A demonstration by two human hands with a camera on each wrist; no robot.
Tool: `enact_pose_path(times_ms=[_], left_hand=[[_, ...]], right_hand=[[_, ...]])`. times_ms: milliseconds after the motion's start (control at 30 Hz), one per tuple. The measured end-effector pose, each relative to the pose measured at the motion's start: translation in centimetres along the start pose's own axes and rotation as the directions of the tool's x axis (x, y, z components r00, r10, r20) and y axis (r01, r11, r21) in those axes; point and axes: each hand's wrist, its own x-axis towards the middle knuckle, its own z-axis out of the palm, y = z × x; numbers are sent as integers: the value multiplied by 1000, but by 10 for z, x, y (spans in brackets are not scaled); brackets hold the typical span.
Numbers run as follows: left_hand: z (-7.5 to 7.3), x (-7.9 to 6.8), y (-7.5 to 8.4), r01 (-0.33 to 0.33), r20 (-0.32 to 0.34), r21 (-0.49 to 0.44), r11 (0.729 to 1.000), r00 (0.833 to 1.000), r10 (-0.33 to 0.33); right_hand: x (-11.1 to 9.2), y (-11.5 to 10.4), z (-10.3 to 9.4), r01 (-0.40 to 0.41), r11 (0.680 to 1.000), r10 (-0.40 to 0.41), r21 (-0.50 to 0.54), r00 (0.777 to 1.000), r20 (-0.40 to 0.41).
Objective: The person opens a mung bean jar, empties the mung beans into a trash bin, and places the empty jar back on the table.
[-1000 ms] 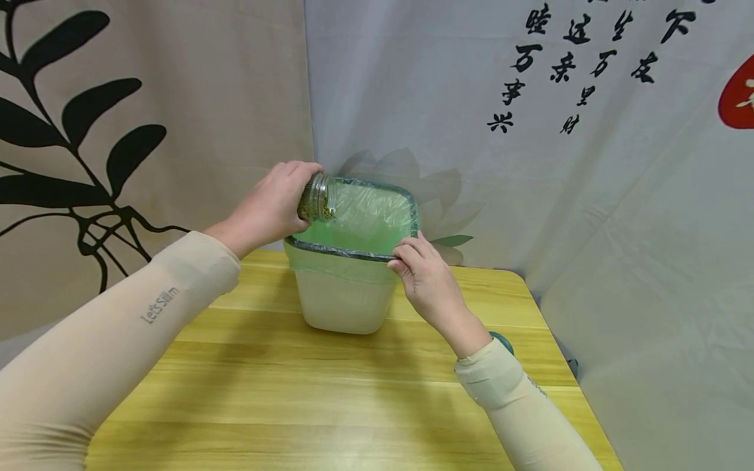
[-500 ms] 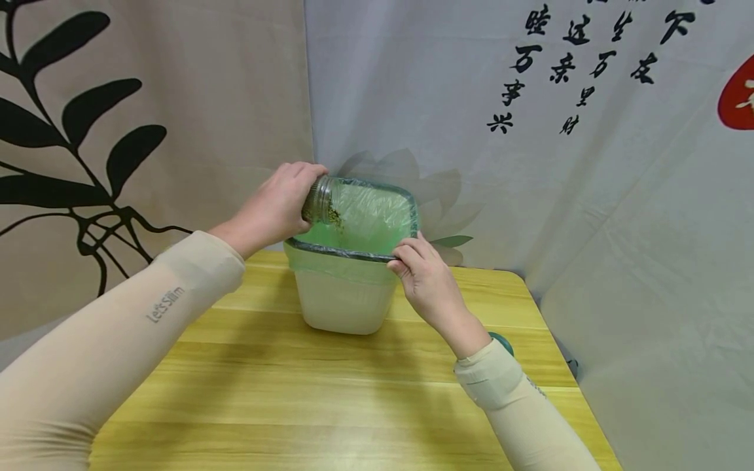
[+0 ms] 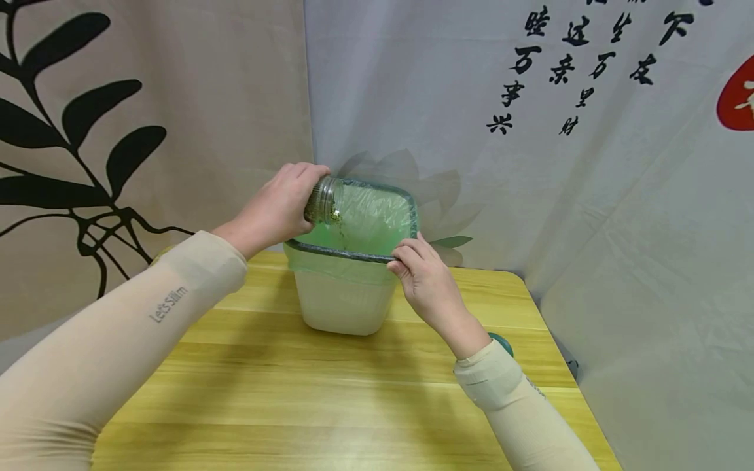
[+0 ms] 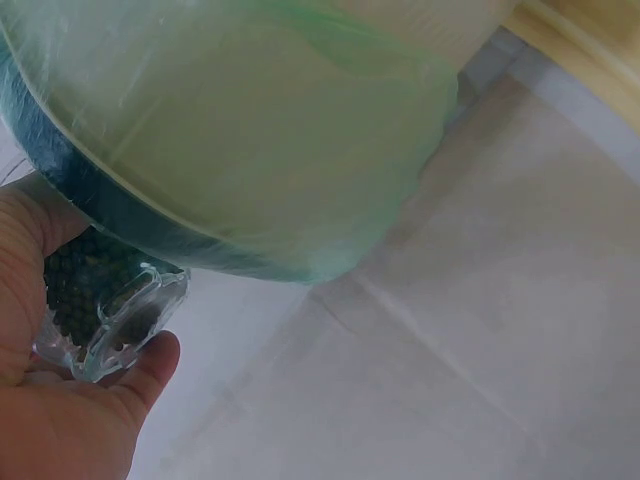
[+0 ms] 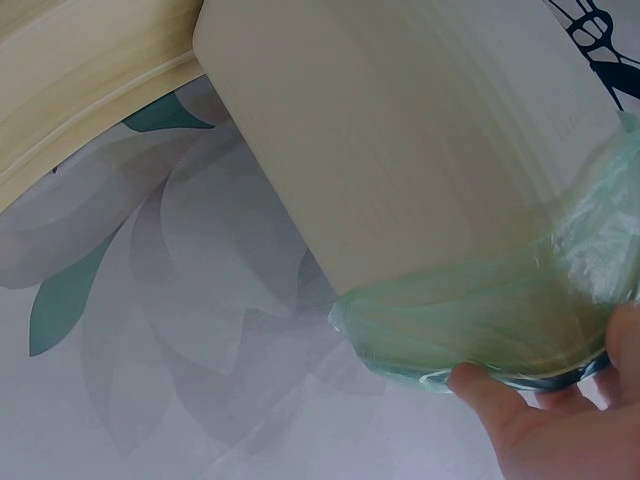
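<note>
My left hand (image 3: 275,208) grips a clear glass jar (image 3: 326,200), tilted so that its mouth points right over a pale bin (image 3: 344,304). Small green beans (image 4: 75,295) fill part of the jar in the left wrist view. A thin stream of them falls from the mouth into the bin. A light green plastic bag (image 3: 377,212) lines the bin and folds over its dark rim (image 3: 347,252). At the rim's near right corner my right hand (image 3: 432,286) pinches the edge, thumb on the outer side (image 5: 565,430). The bin's bottom inside is hidden.
The bin stands on a yellow wood-grain table (image 3: 283,399), toward its back edge. A dark teal round thing (image 3: 502,343) lies partly hidden behind my right wrist. Printed cloth walls (image 3: 424,85) stand close behind and to the right.
My left hand has shifted slightly right with the jar. Beans that lay near the jar's mouth now drop into the bin. My right hand has stayed on the rim.
</note>
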Motion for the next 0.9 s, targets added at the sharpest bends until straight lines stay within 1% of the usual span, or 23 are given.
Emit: enact_pose_path(times_ms=[333,600,900], left_hand=[[-1,0,1,-3,1,5,1000,1000,3],[-2,0,2,6,16,7,1000,1000,-6],[-3,0,2,-6,7,13,1000,1000,6]], right_hand=[[-1,-1,-1,0,1000,0,-1,1000,3],[-1,-1,0,9,1000,-9,-2,1000,-16],[-1,-1,0,18,1000,-18,-10,1000,-22]])
